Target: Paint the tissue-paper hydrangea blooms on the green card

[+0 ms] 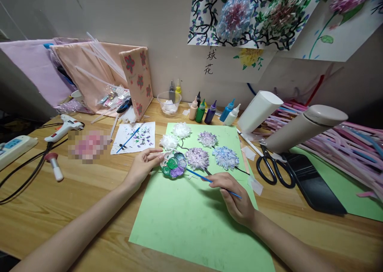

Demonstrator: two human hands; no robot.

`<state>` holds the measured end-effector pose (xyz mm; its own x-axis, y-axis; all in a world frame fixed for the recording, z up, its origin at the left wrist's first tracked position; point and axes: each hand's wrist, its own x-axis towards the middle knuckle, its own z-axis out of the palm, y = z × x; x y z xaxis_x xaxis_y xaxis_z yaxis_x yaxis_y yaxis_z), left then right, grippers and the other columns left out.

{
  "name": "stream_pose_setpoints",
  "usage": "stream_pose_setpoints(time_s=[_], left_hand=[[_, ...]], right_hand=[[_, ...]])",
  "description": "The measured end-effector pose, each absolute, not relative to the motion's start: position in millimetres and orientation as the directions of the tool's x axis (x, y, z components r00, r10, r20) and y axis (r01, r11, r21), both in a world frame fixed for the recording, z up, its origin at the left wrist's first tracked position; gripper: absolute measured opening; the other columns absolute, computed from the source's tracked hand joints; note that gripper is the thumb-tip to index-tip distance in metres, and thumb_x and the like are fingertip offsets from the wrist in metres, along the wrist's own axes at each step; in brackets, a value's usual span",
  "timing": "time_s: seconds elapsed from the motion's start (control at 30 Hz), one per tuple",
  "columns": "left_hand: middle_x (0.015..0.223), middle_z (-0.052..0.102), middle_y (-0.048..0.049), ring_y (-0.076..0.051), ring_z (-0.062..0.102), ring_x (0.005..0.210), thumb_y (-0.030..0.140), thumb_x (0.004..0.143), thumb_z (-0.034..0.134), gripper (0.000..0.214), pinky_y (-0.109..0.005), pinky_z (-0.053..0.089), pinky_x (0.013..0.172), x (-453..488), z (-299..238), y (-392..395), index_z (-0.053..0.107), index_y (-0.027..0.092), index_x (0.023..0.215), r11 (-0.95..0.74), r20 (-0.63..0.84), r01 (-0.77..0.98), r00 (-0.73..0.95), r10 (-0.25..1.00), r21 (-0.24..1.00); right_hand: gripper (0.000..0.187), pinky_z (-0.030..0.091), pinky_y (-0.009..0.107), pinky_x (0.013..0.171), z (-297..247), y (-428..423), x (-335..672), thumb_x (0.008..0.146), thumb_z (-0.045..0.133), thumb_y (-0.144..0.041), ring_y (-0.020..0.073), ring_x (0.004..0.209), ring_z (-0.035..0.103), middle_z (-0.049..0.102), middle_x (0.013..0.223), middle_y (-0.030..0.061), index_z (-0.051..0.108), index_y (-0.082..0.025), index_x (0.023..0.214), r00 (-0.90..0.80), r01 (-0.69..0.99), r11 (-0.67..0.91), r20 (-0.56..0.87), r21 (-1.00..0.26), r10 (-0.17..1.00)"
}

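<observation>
My right hand (235, 198) grips a thin blue paintbrush (196, 173), whose tip reaches the edge of a flower-shaped paint palette (173, 165). Green and purple paint fill several wells of the palette. My left hand (146, 164) is closed on the palette's left rim, thumb and fingers together. Beneath lies a light green sheet (191, 220). On its upper part are raised flowers: white ones (182, 130), purple ones (197, 158) and a blue one (226, 157), with dark painted stems. The brush tip is partly lost against the palette.
Paint bottles (200, 111) stand behind the sheet, beside a clear bowl (169, 103). To the right are scissors (271, 170), a black phone (312, 184) and a tumbler (305, 128). At left, a paint-stained paper (134, 138) bears another brush, near a glue gun (64, 128) and power strip (18, 149).
</observation>
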<state>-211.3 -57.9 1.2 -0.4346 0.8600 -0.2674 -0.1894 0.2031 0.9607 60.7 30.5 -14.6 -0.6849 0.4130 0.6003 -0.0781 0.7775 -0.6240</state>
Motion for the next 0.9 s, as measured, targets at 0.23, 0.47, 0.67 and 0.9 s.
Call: stream_pose_setpoints(time_s=[0.23, 0.47, 0.67, 0.9], left_hand=[[0.086, 0.074, -0.0066, -0.017, 0.068, 0.077, 0.038, 0.065, 0.079, 0.045, -0.023, 0.050, 0.065, -211.1, 1.9, -57.6, 0.061, 0.014, 0.097, 0.200, -0.260, -0.180, -0.436, 0.861, 0.963], [0.082, 0.074, -0.0073, -0.021, 0.069, 0.080, 0.041, 0.059, 0.082, 0.044, -0.027, 0.052, 0.071, -207.5, 8.0, -58.3, 0.064, 0.014, 0.089, 0.191, -0.246, -0.166, -0.442, 0.863, 0.967], [0.083, 0.074, -0.0084, -0.023, 0.069, 0.082, 0.044, 0.057, 0.082, 0.047, -0.030, 0.053, 0.072, -207.6, 8.2, -58.3, 0.065, 0.014, 0.089, 0.198, -0.248, -0.155, -0.451, 0.857, 0.968], [0.083, 0.074, -0.0068, -0.020, 0.068, 0.081, 0.042, 0.058, 0.082, 0.045, -0.027, 0.051, 0.074, -207.2, 8.1, -58.3, 0.065, 0.014, 0.089, 0.198, -0.257, -0.176, -0.435, 0.863, 0.964]], right_hand=[[0.024, 0.051, 0.035, 0.077, -16.0, 29.8, 62.9, 0.094, 0.034, -0.020, 0.0192, 0.093, 0.061, 0.067, 0.095, 0.0085, 0.056, -0.022, 0.102, -0.642, -0.072, 0.771, 0.621, -0.633, 0.450], [0.023, 0.050, 0.034, 0.076, -13.2, 30.0, 59.5, 0.094, 0.035, -0.019, 0.0192, 0.092, 0.061, 0.067, 0.095, 0.0078, 0.056, -0.022, 0.102, -0.665, -0.043, 0.770, 0.593, -0.637, 0.453], [0.023, 0.050, 0.034, 0.079, -12.6, 30.4, 58.2, 0.093, 0.036, -0.018, 0.0191, 0.094, 0.061, 0.067, 0.099, 0.0078, 0.056, -0.023, 0.105, -0.684, -0.040, 0.783, 0.588, -0.621, 0.431], [0.024, 0.050, 0.034, 0.081, -14.3, 30.9, 58.1, 0.093, 0.035, -0.016, 0.0184, 0.098, 0.059, 0.066, 0.102, 0.0083, 0.054, -0.023, 0.107, -0.702, -0.054, 0.785, 0.583, -0.617, 0.409]])
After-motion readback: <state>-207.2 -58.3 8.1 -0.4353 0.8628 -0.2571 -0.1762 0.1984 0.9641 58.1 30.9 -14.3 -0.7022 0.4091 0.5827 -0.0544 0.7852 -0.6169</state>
